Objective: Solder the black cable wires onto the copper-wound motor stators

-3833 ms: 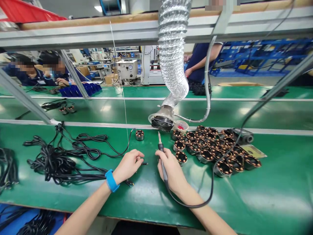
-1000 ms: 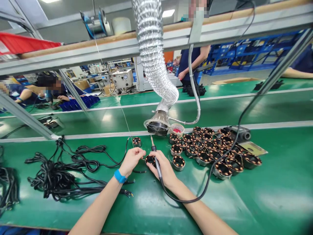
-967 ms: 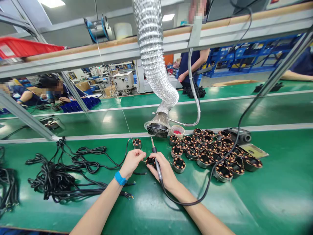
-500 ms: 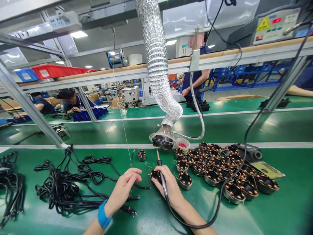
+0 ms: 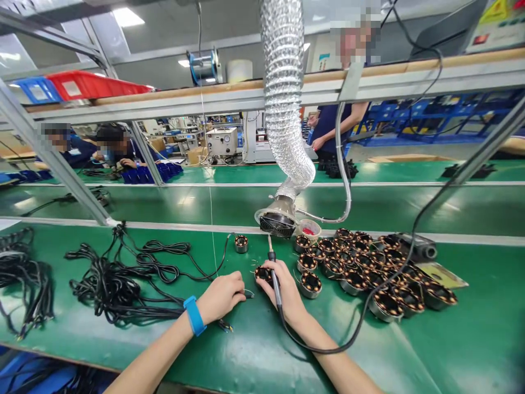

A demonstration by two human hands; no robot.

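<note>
My left hand [image 5: 221,298], with a blue band [image 5: 194,316] at its wrist, is closed on a black cable [image 5: 248,294] whose stripped end pokes out past the fingertips. In my right hand [image 5: 289,298] a soldering iron [image 5: 275,282] points up and away, its tip near the fume fan. The same hand's thumb and fingers also touch a stator [image 5: 261,273] with copper windings, partly hidden by them. A thin strand of wire [image 5: 212,241] hangs down to my left hand. Beyond the hands stands another single stator [image 5: 241,243].
Many stators [image 5: 355,280] crowd the right side. Bundled black cables [image 5: 102,284] lie at left. A fume fan [image 5: 277,223] hangs from a silver duct [image 5: 283,98], beside a small tub [image 5: 308,230]. The iron's cord [image 5: 356,334] loops across my right forearm. Co-workers sit and stand beyond.
My left hand has moved right and closed on the cable end, which lay loose on the table before. My right hand still holds the iron at the stator. The view has tilted down.
</note>
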